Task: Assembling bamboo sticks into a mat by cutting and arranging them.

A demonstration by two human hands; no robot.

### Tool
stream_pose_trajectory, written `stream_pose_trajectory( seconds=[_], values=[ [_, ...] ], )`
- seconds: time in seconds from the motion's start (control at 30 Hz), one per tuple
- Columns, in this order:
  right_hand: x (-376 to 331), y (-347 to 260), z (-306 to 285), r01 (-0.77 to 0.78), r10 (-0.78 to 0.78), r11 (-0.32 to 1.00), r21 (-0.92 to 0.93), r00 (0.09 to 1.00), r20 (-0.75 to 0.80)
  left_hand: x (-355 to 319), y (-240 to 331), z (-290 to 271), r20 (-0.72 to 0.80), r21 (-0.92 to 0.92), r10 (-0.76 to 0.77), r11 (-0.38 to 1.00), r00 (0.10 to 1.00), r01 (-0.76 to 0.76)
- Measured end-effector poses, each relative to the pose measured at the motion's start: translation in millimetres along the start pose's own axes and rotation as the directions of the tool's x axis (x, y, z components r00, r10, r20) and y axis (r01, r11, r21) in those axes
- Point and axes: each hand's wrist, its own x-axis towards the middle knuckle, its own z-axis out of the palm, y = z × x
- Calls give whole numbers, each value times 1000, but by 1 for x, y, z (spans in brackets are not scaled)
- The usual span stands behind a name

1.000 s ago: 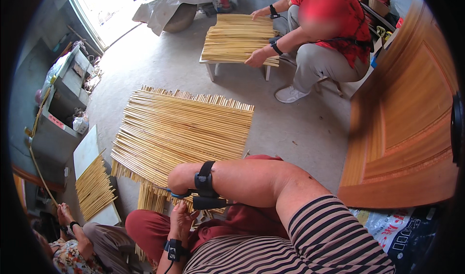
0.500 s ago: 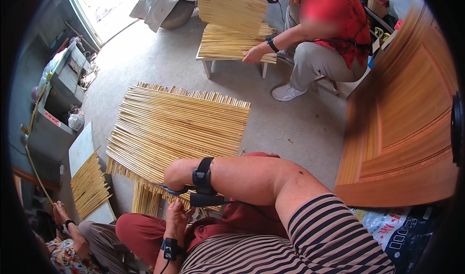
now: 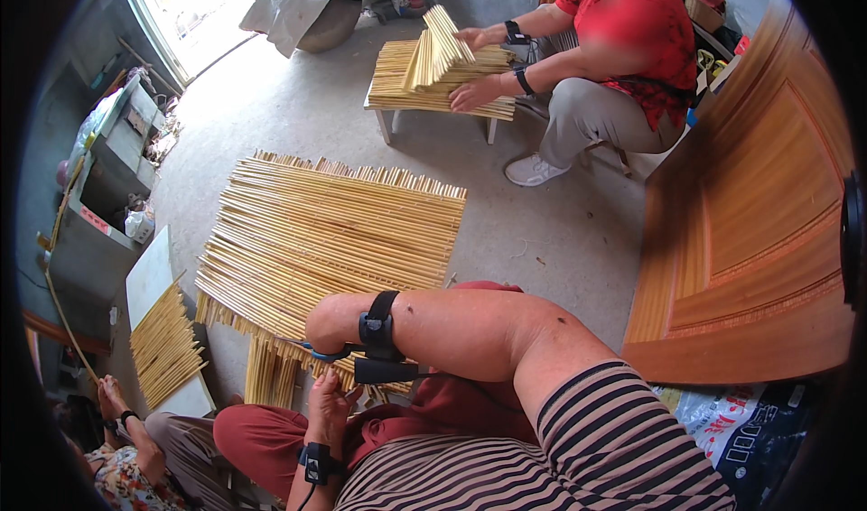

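Note:
A large mat of yellow straw-like stalks (image 3: 334, 227) lies in front of my knees. Over its near edge, my right hand (image 3: 327, 327) is bent down, its fingers mostly hidden behind the wrist. It grips blue-handled scissors (image 3: 325, 356), whose thin blades point left over the mat's edge. Just below them is my left hand (image 3: 330, 403), thumb and fingertips pressed together near the stalk ends. What sits between those fingertips is too small to make out. Beneath the mat's near left corner, another bundle of stalks (image 3: 270, 374) shows.
A co-worker in red (image 3: 623, 51) handles a folded stalk mat (image 3: 438, 52) above a low white table (image 3: 384, 118). At lower left, another person's hands (image 3: 110, 395) hold a long stick beside a board with a small mat (image 3: 167, 353). A wooden door (image 3: 741, 240) stands right.
The co-worker's raised mat has come down and folded together over the low table, with both their hands now at it. My own hands and the scissors have barely moved.

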Motion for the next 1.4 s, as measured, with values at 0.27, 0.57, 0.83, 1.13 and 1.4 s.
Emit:
stream_pose_trajectory(
  seconds=[0.27,0.57,0.83,1.13,1.4],
  values=[
    [-7,0,0,-28,28,999,16,1000,-5,3,0,-2,8,-9,15,1000,1000,-15],
    [-15,0,0,-53,54,998,27,998,-42,3,0,1,29,-10,17,1000,999,-17],
    [-16,4,0,-69,72,997,38,994,-85,3,0,0,32,-20,28,999,999,-27],
    [-37,-1,-7,-99,106,993,70,989,-105,-2,3,5,15,17,10,1000,1000,-10],
    [-29,5,0,-91,99,993,73,989,-110,-2,3,7,10,38,12,999,1000,-12]
  ],
)
